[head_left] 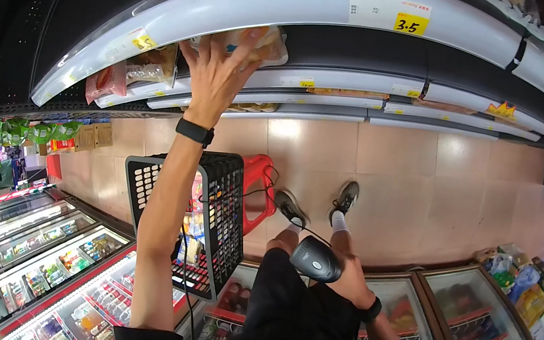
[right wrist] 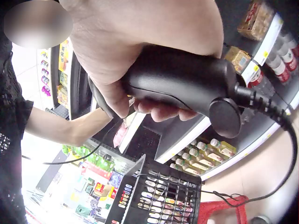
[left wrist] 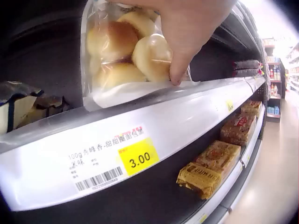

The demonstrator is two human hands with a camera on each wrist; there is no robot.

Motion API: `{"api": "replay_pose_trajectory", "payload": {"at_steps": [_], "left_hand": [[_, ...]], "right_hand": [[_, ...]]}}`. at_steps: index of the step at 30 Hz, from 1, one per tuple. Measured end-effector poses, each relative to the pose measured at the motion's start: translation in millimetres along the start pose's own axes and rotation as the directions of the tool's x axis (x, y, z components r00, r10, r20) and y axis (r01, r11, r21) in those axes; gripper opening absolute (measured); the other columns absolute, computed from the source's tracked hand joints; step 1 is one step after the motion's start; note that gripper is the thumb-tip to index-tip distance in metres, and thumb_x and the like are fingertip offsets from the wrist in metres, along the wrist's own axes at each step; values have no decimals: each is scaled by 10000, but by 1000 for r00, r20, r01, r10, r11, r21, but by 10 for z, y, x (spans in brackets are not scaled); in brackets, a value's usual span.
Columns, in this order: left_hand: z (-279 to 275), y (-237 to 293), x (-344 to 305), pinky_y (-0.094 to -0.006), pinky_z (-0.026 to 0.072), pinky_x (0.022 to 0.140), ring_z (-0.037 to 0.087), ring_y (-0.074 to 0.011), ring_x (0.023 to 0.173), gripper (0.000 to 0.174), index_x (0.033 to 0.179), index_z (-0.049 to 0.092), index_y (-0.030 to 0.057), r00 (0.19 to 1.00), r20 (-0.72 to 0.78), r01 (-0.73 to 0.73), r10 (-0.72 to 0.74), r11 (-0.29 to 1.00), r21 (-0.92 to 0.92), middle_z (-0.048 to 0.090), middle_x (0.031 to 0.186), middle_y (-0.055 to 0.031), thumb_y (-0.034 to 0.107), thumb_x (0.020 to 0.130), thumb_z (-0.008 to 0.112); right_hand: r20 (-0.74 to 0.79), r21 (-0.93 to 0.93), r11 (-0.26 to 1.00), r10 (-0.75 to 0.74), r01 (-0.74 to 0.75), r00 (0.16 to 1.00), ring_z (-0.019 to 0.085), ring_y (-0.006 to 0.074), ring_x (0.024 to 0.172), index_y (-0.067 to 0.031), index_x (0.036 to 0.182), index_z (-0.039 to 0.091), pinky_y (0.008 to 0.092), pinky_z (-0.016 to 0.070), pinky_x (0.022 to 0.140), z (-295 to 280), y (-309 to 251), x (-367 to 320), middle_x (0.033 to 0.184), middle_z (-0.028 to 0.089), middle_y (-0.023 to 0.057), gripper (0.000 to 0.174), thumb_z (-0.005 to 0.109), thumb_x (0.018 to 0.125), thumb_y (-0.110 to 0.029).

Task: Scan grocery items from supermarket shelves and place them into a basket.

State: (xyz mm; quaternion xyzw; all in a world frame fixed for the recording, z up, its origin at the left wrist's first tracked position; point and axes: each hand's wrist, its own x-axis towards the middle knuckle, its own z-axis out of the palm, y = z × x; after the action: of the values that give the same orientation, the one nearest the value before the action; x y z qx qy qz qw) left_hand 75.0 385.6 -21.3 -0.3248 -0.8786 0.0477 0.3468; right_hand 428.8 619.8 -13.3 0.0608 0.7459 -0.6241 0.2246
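Observation:
My left hand [head_left: 211,83] reaches to the upper shelf and grips a clear bag of round bread buns [left wrist: 112,49]. In the left wrist view the thumb presses on the bag's front, and the bag stands at the shelf's front edge. Just under it, a price label [left wrist: 110,163] reads 3.00. Down by the thigh, my right hand [head_left: 355,284] holds a black handheld barcode scanner [head_left: 317,260]. The right wrist view shows the fingers wrapped round the scanner's handle [right wrist: 177,79], with a cable running out of its end.
A black shopping basket [head_left: 225,226] with a red part [head_left: 256,192] stands below my left arm, goods inside. Glass-topped freezers [head_left: 474,320] line the near side. Golden packs [left wrist: 210,170] lie on a lower shelf, and a pink bag [head_left: 106,83] hangs over the shelf edge at left.

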Motion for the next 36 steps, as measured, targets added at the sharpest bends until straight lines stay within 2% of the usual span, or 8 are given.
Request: {"api": "replay_pose_trajectory", "payload": {"at_steps": [8,14,17,19,26,32,35,36], "left_hand": [[-255,-32,53,-719,215,1007,488,-343,1144,740,1409,407,355,998,6,68,-68,994,-88,518,1129,-132,507,766,739],[-591,-295,73,-647,258,1015,493,-382,1139,538,1265,535,42,975,-22,222,-223,975,-25,583,1194,-189,443,910,594],[-730,-395,227,-572,276,1037,507,-419,1126,511,1187,579,-15,948,150,295,-280,952,-87,592,1155,-238,415,912,604],[-754,-456,299,-546,337,985,557,-406,1057,398,1087,654,12,923,235,348,-306,923,-164,646,1067,-205,361,901,618],[-734,-518,220,-477,357,993,545,-425,1026,348,1065,644,-11,825,104,554,-556,756,-348,636,1073,-234,287,890,605],[-1500,-412,-974,-414,472,870,610,-364,993,396,1109,605,-13,654,446,711,-611,295,-638,653,1062,-209,346,946,575],[-2121,74,-2057,-434,484,859,621,-361,1012,394,1174,569,21,579,625,814,-524,336,-473,651,1084,-188,322,923,594],[-2230,279,-2482,-437,485,818,595,-373,1030,399,1195,534,29,658,552,750,-512,514,-417,598,1161,-206,294,910,620]], "right_hand": [[-33,-15,1000,-23,22,999,628,413,815,11,912,617,428,490,693,125,35,-129,840,650,207,237,686,709,-89],[-77,-124,987,-115,105,990,635,400,839,-2,1016,635,423,500,722,152,-44,-261,878,661,210,369,734,690,-144],[-78,-189,974,-145,128,986,646,385,835,2,1063,642,427,506,748,92,-288,-366,886,669,206,465,778,671,-208],[-68,-66,998,-8,3,998,648,400,901,50,1015,633,404,505,775,47,-595,-447,947,662,247,327,706,768,-152],[-225,-204,978,-84,38,971,661,386,870,25,1043,650,398,518,755,166,-467,-635,909,669,239,354,708,770,-194],[-308,-200,979,-97,36,946,667,399,832,19,994,668,409,529,723,369,-253,-674,854,668,239,331,730,751,-198],[-298,-168,984,-105,56,949,671,393,833,22,958,671,412,529,712,477,-99,-582,831,666,240,341,758,730,-216],[-262,-216,975,-113,55,958,690,326,835,17,977,672,384,531,719,489,3,-528,848,682,219,353,779,735,-217]]}}
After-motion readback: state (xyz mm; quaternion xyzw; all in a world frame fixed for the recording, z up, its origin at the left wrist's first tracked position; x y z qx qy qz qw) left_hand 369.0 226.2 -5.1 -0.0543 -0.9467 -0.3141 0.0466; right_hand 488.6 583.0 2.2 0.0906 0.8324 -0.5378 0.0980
